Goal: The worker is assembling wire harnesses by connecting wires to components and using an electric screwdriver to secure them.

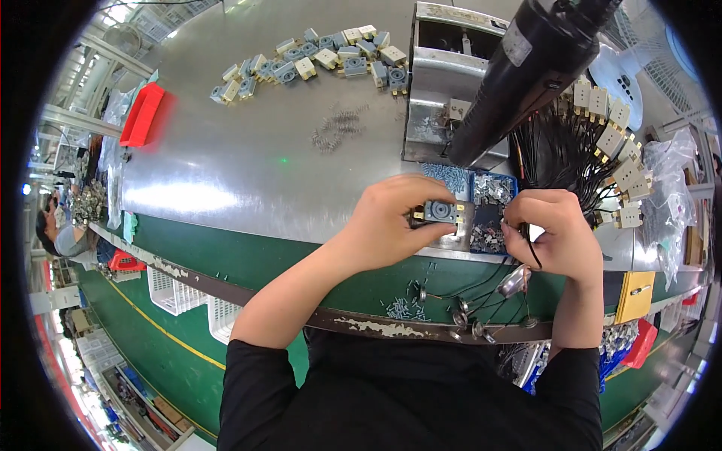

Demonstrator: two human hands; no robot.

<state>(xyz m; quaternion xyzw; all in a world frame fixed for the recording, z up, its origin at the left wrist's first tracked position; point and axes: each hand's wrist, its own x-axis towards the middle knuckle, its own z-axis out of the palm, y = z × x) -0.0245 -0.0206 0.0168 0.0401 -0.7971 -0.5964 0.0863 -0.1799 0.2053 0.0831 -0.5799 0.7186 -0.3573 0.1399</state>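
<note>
The left hand (398, 219) pinched a grey block (441, 211) beside the blue tray (484, 218), seemingly to keep its round face exposed, while the right hand (555, 231) curled nearly closed, its hold indiscernible.

The scene is bright. White glare spreads across the left part of the metal surface (248, 169), where the red bin (143, 115) leaves a soft red reflection. A tiny green light spot (283, 160) glows. Both the left hand (398, 219) and right hand (553, 233) look sharp; straight edges bend toward the black rim.
</note>
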